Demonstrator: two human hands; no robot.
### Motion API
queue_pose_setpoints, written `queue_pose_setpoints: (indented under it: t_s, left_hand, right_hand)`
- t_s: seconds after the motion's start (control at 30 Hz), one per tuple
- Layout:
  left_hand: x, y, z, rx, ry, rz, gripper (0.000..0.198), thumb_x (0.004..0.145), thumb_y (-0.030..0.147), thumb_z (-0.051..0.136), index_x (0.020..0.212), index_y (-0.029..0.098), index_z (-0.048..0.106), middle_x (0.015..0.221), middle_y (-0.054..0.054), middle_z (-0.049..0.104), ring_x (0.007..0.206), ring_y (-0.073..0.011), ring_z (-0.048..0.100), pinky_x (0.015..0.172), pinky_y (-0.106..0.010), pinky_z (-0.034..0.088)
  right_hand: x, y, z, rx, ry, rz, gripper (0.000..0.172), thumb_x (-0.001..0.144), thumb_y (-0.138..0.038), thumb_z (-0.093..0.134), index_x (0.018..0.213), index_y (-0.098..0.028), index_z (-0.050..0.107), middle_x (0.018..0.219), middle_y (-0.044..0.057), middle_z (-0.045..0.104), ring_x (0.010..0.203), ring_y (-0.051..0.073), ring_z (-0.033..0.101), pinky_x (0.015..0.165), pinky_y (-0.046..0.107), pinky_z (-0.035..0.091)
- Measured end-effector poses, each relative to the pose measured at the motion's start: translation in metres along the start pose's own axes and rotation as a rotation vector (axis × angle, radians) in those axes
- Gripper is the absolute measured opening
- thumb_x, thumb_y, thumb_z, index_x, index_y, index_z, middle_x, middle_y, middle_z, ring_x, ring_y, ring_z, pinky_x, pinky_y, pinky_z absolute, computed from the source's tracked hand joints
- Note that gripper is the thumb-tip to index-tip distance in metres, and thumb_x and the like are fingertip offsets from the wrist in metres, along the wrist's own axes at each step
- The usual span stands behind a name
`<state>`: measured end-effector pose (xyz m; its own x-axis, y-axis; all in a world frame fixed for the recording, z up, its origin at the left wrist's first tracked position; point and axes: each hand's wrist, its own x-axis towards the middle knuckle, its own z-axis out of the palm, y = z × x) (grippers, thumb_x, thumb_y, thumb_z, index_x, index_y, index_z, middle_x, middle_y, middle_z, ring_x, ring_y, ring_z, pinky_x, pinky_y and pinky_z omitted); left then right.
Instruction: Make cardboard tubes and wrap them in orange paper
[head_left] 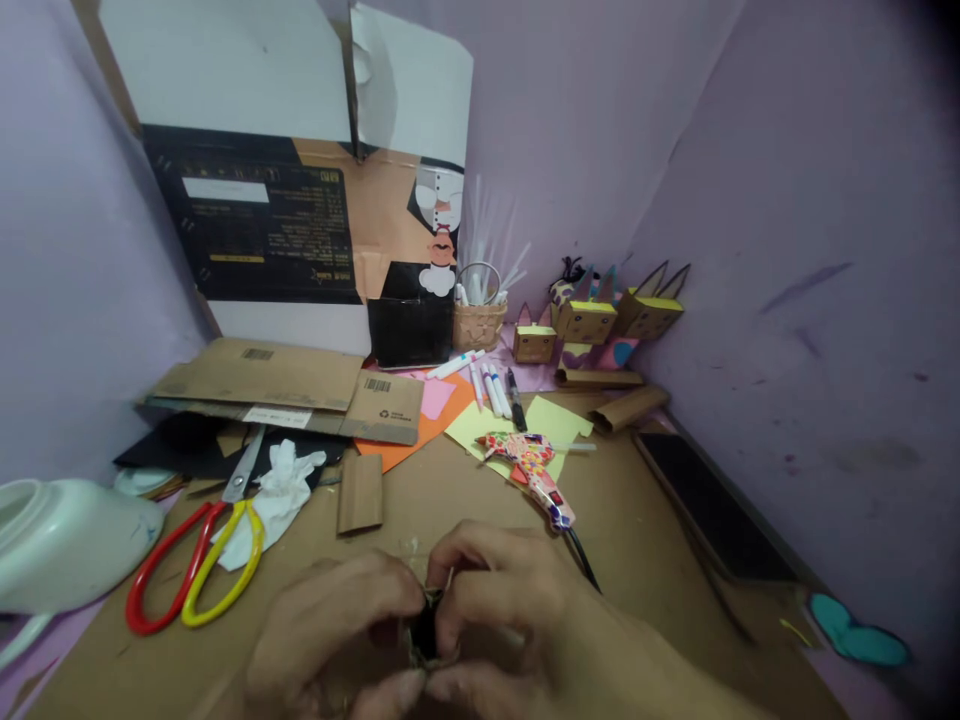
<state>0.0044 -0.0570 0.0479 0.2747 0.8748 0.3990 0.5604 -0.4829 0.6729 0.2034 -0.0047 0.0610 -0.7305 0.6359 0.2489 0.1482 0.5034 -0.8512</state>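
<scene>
Holding small cardboard piece [425, 632] low at front centre, pinched between fingers of left hand [330, 622] and right hand [517, 612], mostly hidden, dark inside. Seeing glue gun [527, 462] beyond right hand, cardboard strip [360, 495] beyond left hand, scissors [237, 487] farther left.

Scissors [237, 488] lie beside crumpled tissue [283, 490]; a glue gun [531, 460] rests partly on yellow paper [556, 418]; a basket [480, 328] holds, perhaps, glue sticks [474, 287].
</scene>
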Motion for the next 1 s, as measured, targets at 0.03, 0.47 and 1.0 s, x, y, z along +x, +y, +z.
queue_pose_setpoints:
  t_s: [0.03,0.47,1.0]
  left_hand:
    - [0.008,0.006,-0.005,0.001,-0.093,0.033,0.018,0.078,0.024,0.059,0.094,0.03,0.052,0.077,0.003,0.064,0.066,-0.0152,0.06,0.062,-0.025,0.046]
    - [0.021,-0.039,0.035,-0.305,-0.663,-0.358,0.022,0.081,0.037,0.046,0.069,0.018,0.05,0.06,0.006,0.04,0.057,-0.0098,0.037,0.051,-0.019,0.028]
    - [0.014,-0.044,0.037,-0.44,-0.711,-0.356,0.036,0.084,0.044,0.046,0.06,0.019,0.036,0.056,0.006,0.031,0.053,-0.0093,0.031,0.049,-0.022,0.022]
  right_hand:
    - [0.0,0.001,-0.003,0.091,-0.018,0.033,0.008,0.072,-0.023,0.07,0.07,-0.019,0.064,0.088,0.003,0.064,0.076,0.014,0.06,0.069,0.024,0.046]
    - [-0.01,0.074,0.02,0.582,-0.207,0.296,0.011,0.068,-0.021,0.062,0.061,-0.015,0.056,0.074,0.001,0.054,0.072,0.014,0.052,0.07,0.027,0.042]
    - [-0.015,0.073,0.023,0.512,-0.173,0.293,0.01,0.066,-0.012,0.059,0.057,-0.015,0.057,0.076,0.0,0.057,0.068,0.011,0.051,0.061,0.021,0.04]
